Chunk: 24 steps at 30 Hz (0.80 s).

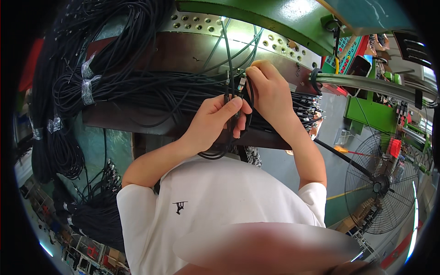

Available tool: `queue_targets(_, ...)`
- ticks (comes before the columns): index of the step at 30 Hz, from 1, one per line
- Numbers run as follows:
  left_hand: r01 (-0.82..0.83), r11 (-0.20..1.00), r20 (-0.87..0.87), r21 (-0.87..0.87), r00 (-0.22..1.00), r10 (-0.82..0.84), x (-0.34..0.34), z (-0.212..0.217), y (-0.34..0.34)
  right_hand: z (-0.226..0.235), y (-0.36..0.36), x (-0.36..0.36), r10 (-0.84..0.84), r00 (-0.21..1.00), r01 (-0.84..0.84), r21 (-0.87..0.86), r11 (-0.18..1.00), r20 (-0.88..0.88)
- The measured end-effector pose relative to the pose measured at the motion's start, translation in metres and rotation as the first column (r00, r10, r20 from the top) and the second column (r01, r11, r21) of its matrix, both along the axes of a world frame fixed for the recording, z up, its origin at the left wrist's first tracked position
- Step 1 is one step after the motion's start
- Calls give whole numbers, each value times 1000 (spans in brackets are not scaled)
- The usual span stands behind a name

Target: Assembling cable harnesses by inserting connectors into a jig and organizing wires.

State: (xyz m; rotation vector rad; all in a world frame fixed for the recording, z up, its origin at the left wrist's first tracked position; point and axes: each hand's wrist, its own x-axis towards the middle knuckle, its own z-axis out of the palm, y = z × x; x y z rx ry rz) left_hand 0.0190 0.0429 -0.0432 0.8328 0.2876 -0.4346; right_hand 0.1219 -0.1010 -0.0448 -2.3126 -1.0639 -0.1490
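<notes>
Over the dark bench, my left hand [217, 118] is closed, thumb and fingers pinching a black cable [232, 126] whose slack loops down in front of my shirt. Just above the thumb a small metal-ended connector [242, 81] stands upright, with thin coloured wires showing below its metal part. Close on its right, my right hand [270, 87] has its fingers curled together around a black cable [250, 94]; the fingertips partly hide the grip. Behind and beneath both hands lies a thick bundle of black cables [151, 87], its connector ends [309, 110] fanned out at the right.
Clear film ties [88, 91] bind the cables at the left, and more coils [59, 146] hang over the bench's left side. A green machine [266, 20] with a perforated metal strip [195, 24] borders the far side. A wire-guarded fan [380, 185] stands at the right.
</notes>
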Motion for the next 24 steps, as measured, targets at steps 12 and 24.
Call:
queue_targets(12,33,999,-9,-17,999,-33,9,-1,0,14,-22,-7,84,949,-94,18,995,305)
queue_targets(24,-388,912,301,-130,861,409,-38,80,73,-18,-26,6,-73,954,130,185,974,-290)
